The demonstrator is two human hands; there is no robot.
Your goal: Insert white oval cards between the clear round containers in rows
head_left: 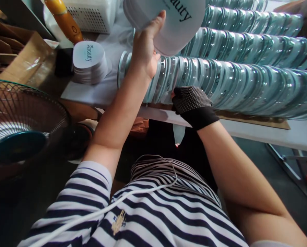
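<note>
We see the front row of clear shells [233,89] running lengthwise rightward, our gloved right hand [191,103] curled, fingertips against its near edge, nearer than our left hand [145,51], which pinches the stack of white cards [176,20] above its left end.

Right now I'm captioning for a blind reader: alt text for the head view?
Left hand holds up a stack of white Beauty cards; the gloved right hand touches a row of clear lids on a white table.
</note>
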